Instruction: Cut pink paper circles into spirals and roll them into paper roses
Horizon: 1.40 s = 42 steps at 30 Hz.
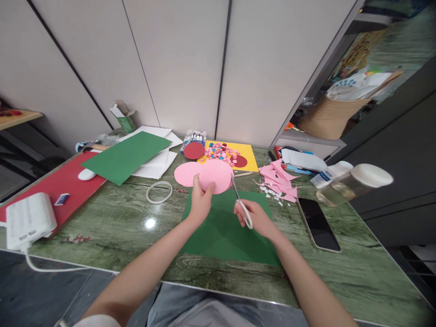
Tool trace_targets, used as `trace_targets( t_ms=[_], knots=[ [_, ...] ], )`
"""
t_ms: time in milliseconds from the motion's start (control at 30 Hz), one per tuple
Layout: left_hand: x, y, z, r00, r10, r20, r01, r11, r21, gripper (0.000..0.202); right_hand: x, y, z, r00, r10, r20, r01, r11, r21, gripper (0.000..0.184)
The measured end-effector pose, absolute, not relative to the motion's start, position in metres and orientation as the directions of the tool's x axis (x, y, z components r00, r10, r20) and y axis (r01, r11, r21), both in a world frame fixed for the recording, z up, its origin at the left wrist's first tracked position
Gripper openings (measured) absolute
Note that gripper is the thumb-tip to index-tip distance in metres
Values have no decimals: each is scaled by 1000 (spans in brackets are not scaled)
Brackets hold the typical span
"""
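A round piece of pink paper [215, 175] is pinched between the thumb and fingers of my left hand [201, 200], held above the table. My right hand [250, 215] grips a pair of scissors [245, 213] by the white handles. Their blades point up and away, against the right edge of the pink circle. Behind my left hand lies another pink paper circle [185, 175]. Below both hands is a dark green sheet [228, 231] on the table. Pink paper offcuts [277, 179] and small white scraps [272, 194] are scattered to the right of the scissors.
A yellow sheet [250, 154] carries many small pink pieces [220, 152] and a dark red circle [239, 161]. On the right are a phone [319, 225] and a bottle [352, 184]. A white power strip [30, 220], red sheet [78, 181] and green sheet [127, 156] lie left.
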<state>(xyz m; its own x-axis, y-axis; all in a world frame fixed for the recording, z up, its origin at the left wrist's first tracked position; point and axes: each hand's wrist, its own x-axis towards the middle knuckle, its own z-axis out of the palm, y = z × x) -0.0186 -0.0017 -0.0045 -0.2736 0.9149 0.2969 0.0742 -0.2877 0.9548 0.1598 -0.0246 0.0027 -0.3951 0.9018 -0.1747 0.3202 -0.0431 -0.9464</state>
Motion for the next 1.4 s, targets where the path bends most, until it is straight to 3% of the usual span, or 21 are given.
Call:
trace_targets(
  t_ms=[333,1000,1167,1400],
  knots=[
    [-19,-4,-3,-201,929,310,146,-284,948,29,162,-23,-1,-395,907,-146,313,-17,-950,39],
    [-20,-1,-6,-287,910,299,65,-293,954,28,160,-24,-1,-406,900,-160,288,-40,-957,34],
    [-19,0,-8,-259,922,288,37,-288,957,35,160,-24,0,-415,894,-170,288,-48,-957,34],
    [-20,-3,-4,-198,937,289,126,-268,955,28,161,-23,0,-403,899,-168,285,-51,-957,38]
  ],
)
